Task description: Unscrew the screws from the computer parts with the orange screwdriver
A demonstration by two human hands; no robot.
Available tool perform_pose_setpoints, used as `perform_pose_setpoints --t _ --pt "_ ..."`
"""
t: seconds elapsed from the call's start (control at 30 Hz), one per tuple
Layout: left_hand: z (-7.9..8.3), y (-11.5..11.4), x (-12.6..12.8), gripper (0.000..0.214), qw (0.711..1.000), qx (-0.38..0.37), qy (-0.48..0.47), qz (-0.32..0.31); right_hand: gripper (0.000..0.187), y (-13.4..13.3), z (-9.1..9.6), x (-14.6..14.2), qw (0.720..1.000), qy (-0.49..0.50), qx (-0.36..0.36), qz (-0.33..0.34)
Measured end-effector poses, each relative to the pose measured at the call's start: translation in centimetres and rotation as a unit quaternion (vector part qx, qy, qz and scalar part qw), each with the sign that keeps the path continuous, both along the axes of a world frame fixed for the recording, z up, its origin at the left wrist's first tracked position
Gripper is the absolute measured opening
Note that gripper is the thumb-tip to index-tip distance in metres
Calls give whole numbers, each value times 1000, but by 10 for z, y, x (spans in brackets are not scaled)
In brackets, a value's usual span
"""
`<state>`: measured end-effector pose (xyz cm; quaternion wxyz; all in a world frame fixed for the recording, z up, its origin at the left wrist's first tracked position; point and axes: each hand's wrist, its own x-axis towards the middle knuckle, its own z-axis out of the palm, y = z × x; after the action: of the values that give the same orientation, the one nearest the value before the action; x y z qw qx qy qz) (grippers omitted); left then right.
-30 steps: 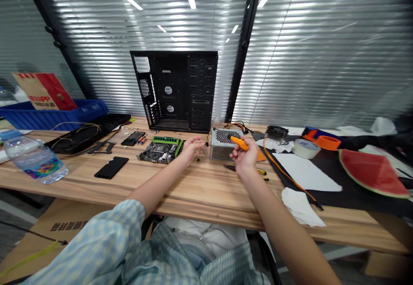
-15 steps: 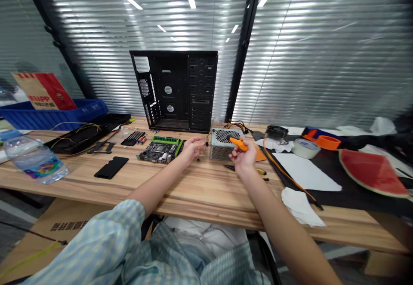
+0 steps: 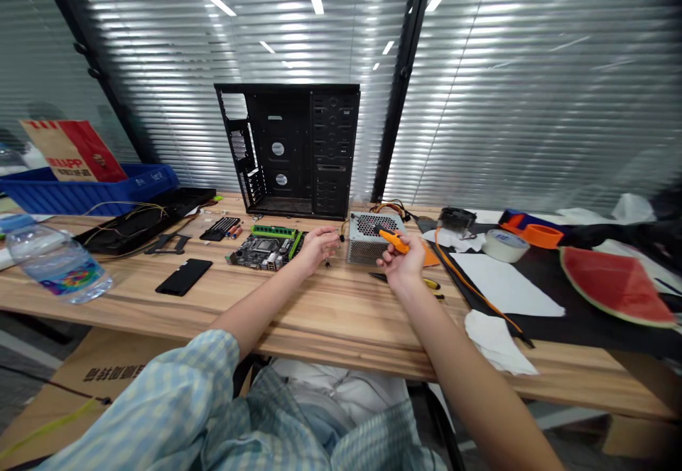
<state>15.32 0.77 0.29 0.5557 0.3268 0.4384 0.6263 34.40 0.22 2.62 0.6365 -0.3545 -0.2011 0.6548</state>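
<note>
My right hand (image 3: 403, 263) is closed round an orange-handled screwdriver (image 3: 393, 239), held just in front of the grey power supply (image 3: 370, 236) on the wooden table (image 3: 330, 315). My left hand (image 3: 317, 244) hovers left of the power supply, fingers pinched on something I cannot make out. A motherboard (image 3: 266, 247) with a green memory stick lies just left of that hand. An open black computer case (image 3: 292, 148) stands upright behind them.
A black phone (image 3: 184, 276), a water bottle (image 3: 56, 261) and a blue bin (image 3: 79, 187) sit at the left. At the right lie a fan (image 3: 457, 219), tape roll (image 3: 505, 245), white paper (image 3: 504, 284), tissue (image 3: 495, 343) and a watermelon slice (image 3: 612, 285).
My right hand has shifted the screwdriver slightly, tilting its tip a little toward the power supply. The left hand has stayed in place.
</note>
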Motion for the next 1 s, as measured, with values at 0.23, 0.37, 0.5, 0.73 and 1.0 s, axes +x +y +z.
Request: perform_pose_setpoints --t 0.23,0.37,0.5,0.73,1.0 --pt "0 0 0 32 1000 -3 -2 -1 31 -1 -4 -1 1000 3 -17 -1" --pt "1 -1 0 33 1000 -4 -2 -3 31 -1 -6 -2 1000 5 -20 0" --pt "1 -1 0 33 1000 -5 -4 -5 31 -2 -6 -3 1000 3 -16 -1" --pt "1 0 1 32 1000 -8 -6 -5 29 -5 -4 -4 1000 -9 -7 -7" --pt "1 0 1 30 1000 -10 -6 -6 19 -7 1 -5 999 1 -33 -5"
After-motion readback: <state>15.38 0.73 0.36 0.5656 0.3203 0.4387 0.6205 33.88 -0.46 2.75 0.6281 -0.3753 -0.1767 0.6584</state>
